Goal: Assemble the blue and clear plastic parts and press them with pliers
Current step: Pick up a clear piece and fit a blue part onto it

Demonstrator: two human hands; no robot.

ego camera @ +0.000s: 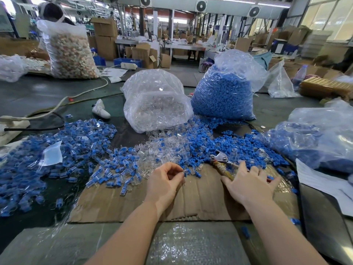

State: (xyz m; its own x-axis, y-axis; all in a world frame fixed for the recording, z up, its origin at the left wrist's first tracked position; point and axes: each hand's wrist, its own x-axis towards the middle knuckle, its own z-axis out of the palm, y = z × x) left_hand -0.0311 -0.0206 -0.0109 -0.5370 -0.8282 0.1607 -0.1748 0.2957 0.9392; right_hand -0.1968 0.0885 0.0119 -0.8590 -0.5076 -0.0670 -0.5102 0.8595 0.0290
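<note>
Two bare forearms rise from the bottom of the frame toward its centre, with no sleeves, gloves, watch or rings showing. The left hand [164,181] and right hand [250,183] have short, unpainted nails.

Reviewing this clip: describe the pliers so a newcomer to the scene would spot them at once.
Start at the flat cardboard sheet in front of the person. At its far right edge lie the pliers, under the fingers of the right hand. They are the only metal thing there: a silver head and yellowish handle among loose blue parts.
</note>
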